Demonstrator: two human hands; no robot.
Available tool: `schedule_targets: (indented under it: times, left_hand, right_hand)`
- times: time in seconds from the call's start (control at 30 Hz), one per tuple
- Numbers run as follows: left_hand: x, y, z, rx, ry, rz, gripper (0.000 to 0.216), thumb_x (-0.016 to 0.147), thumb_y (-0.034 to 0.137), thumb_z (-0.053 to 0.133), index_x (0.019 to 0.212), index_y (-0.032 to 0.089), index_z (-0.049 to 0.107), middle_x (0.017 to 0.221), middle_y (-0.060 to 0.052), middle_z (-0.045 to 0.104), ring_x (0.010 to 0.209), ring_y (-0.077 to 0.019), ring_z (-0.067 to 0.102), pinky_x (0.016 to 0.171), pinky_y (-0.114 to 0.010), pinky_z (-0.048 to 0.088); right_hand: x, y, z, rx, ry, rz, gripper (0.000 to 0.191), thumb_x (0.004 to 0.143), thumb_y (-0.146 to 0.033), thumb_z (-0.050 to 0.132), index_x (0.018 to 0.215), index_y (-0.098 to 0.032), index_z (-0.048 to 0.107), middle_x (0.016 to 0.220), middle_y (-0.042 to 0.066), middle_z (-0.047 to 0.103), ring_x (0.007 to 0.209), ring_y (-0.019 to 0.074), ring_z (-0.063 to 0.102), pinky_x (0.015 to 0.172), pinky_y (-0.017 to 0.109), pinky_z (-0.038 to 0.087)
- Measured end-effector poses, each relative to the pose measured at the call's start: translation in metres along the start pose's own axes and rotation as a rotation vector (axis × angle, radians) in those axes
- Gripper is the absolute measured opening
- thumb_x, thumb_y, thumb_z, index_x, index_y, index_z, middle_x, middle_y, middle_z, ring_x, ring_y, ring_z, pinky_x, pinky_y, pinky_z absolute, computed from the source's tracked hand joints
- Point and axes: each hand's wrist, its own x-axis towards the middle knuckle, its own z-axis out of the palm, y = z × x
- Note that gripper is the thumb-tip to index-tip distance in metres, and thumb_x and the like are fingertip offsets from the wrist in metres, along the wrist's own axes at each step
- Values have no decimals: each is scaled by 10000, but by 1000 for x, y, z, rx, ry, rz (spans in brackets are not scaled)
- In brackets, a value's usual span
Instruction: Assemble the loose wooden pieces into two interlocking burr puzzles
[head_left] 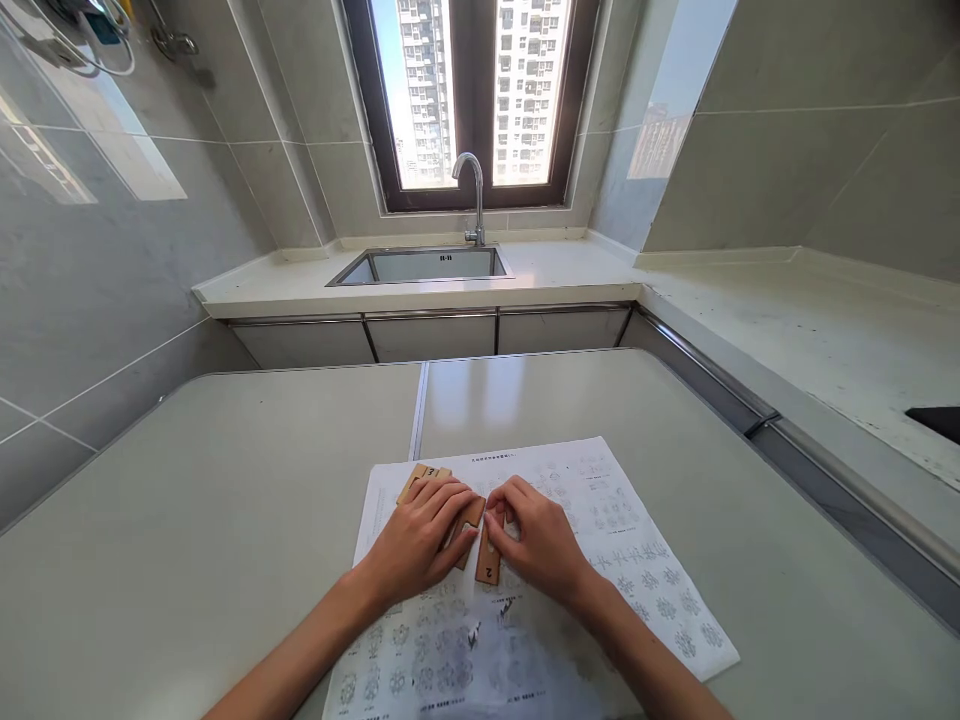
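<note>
Several light-brown wooden pieces lie on a large printed paper sheet (645, 545). My left hand (416, 530) rests flat over some of them, fingers stretched out and thumb apart. From under its fingers shows a wooden piece marked 3 (426, 472), and another wooden piece (471, 513) sticks out between the fingers and thumb. A narrow wooden piece marked 2 (487, 562) sits to the right of it, slanted. My right hand (541, 535) is closed in a pinch at that piece's upper end. The pinched end is partly hidden by my fingers.
The sheet lies on a pale tabletop (225, 500) with a seam. Beyond stands a white counter (555, 265) with a sink (435, 265) and a faucet (478, 195) below a window. Another counter (847, 330) runs along the right, and a tiled wall (112, 280) borders the left.
</note>
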Motion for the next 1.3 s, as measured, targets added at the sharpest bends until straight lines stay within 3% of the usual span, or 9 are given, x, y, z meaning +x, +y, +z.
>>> schedule_targets:
  times: [0.17, 0.27, 0.37, 0.43, 0.7, 0.93, 1.07, 1.3]
  left_hand:
    - [-16, -5, -6, 81, 61, -49, 243, 991, 244, 603, 1233, 227, 585, 1272, -93, 701, 1301, -300, 584, 1075, -470, 494]
    - [-23, -6, -9, 126, 97, -89, 122, 962, 277, 638, 1064, 227, 594, 1257, -100, 689, 1322, -320, 561, 1063, -486, 502]
    - [-27, -6, -12, 169, 125, -111, 149, 930, 319, 683, 960, 224, 573, 1211, -110, 676, 1286, -334, 561, 1031, -500, 510]
    - [-28, -6, -13, 174, 129, -113, 168, 921, 329, 701, 934, 221, 573, 1189, -109, 664, 1243, -329, 569, 1004, -495, 521]
    - [-30, -5, -12, 127, 122, -101, 52, 961, 271, 677, 984, 236, 648, 1209, -97, 645, 1245, -314, 553, 1005, -489, 531]
    - [-28, 7, -1, 97, 129, -137, 202, 896, 410, 770, 966, 247, 673, 1194, -96, 673, 1283, -358, 544, 1059, -576, 501]
    - [-23, 19, 3, 50, 163, -179, 178, 859, 365, 778, 906, 241, 660, 1155, -92, 688, 1271, -359, 548, 1057, -592, 498]
    - [-17, 32, 11, 75, 176, -248, 177, 900, 358, 736, 927, 197, 668, 1198, -128, 689, 1313, -378, 539, 1063, -586, 490]
  right_hand:
    - [-2, -4, -4, -29, -71, -83, 165, 903, -237, 668, 1063, -244, 628, 1114, 70, 623, 893, 217, 669, 791, 342, 568]
    - [-3, -4, -7, -9, -144, -175, 436, 814, -261, 767, 1216, -251, 597, 1222, 105, 586, 1073, 274, 640, 902, 396, 588]
    - [-4, -1, -7, -17, -202, -237, 753, 713, -298, 855, 1384, -256, 517, 1307, 130, 551, 1221, 330, 569, 1005, 463, 566]
    - [-4, 2, -7, -33, -209, -230, 825, 702, -307, 867, 1431, -257, 483, 1346, 139, 533, 1258, 344, 542, 1038, 488, 550]
    - [-1, 5, -9, -61, -178, -194, 704, 752, -285, 854, 1373, -244, 525, 1326, 137, 583, 1257, 348, 535, 1067, 527, 509]
    - [-1, 2, -8, 22, -48, -156, 696, 770, -324, 864, 1367, -252, 515, 1329, 142, 595, 1244, 342, 569, 1057, 523, 523]
    - [-2, 2, -5, 85, 12, -129, 667, 785, -311, 855, 1361, -261, 522, 1354, 138, 585, 1272, 340, 560, 1073, 519, 510]
    - [0, 4, -2, 190, 125, -68, 557, 830, -379, 825, 1299, -261, 549, 1310, 117, 617, 1154, 311, 606, 917, 445, 547]
